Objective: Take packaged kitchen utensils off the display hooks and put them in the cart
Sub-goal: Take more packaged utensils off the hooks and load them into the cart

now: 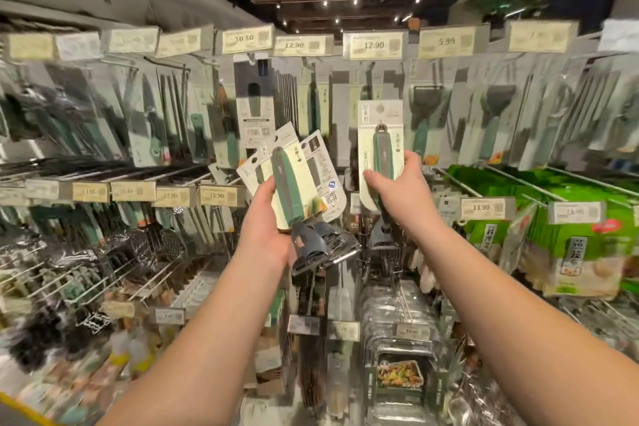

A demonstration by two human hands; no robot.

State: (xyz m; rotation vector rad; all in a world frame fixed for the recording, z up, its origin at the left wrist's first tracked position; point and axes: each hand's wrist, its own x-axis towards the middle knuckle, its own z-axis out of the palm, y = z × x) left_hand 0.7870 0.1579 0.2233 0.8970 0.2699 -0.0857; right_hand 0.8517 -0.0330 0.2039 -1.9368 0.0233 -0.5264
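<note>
Hands raised before the display hooks: left hand grips a fanned bunch of carded peelers — right hand grips a single carded peeler, upright.

Both bare forearms are reaching forward and up, roughly side by side. The left hand is gripping from below, thumb across the front, fingers curled behind. The right hand is holding slightly higher, thumb pinching one edge, its fingers seemingly wrapping the other.
</note>
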